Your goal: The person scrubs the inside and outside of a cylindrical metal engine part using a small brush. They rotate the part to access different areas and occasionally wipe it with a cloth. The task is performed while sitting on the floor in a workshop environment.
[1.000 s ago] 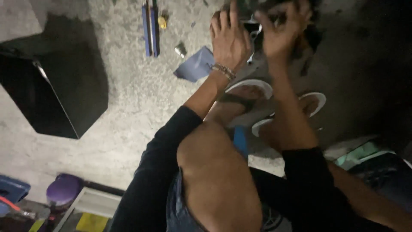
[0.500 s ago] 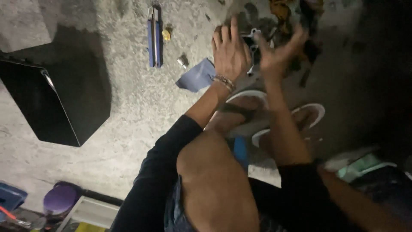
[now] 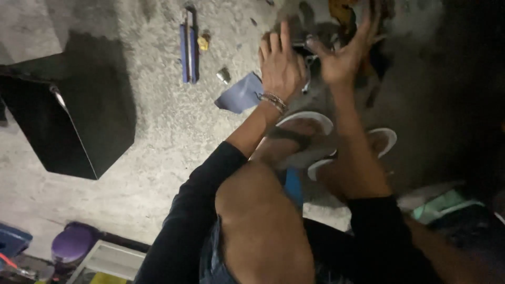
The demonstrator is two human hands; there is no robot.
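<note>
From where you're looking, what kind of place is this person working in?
Probably an informal workshop or repair spot on the ground. The floor is rough bare concrete, a blue-handled tool and small metal bits lie loose on it, and the person squats in sandals, both hands at a dark tangle of parts.

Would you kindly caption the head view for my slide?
Seated person's left hand and right hand reach a dark cluttered object on the concrete floor.

Black sleeves [image 3: 200, 210], beaded wristband [image 3: 273, 100], sandals [image 3: 310, 123]
</note>
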